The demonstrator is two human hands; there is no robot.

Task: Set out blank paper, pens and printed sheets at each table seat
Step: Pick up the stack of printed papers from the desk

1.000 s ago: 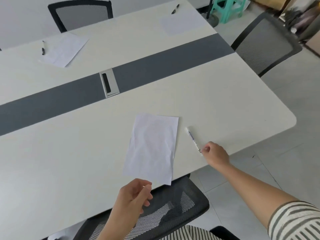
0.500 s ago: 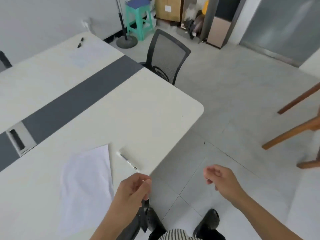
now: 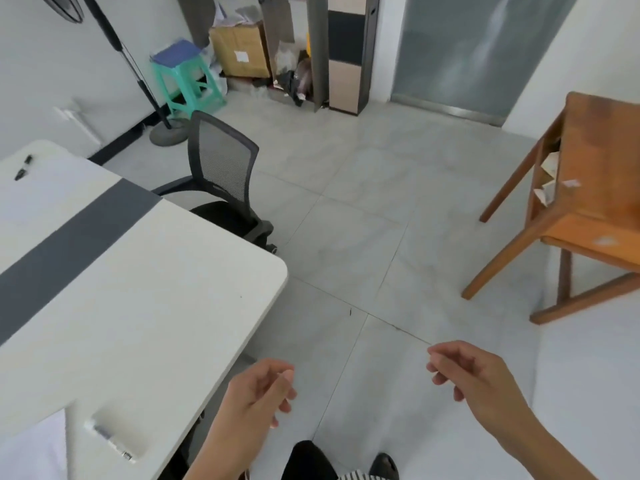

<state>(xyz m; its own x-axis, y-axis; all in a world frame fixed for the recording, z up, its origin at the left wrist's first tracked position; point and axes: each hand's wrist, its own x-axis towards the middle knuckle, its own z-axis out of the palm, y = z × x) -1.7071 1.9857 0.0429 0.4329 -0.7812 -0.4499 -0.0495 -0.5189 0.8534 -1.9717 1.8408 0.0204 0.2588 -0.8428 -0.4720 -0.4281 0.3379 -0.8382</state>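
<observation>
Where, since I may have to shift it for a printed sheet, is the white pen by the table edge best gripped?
Pinch the white pen at mid-barrel from above, across its width. It lies flat and slanted on the table, so only top and sides are free. Come from the edge side, nearest the empty left hand; the paper lies on the other side.

Bright even daylight, soft shadows, motion blur lower left, wide-angle edge distortion
</observation>
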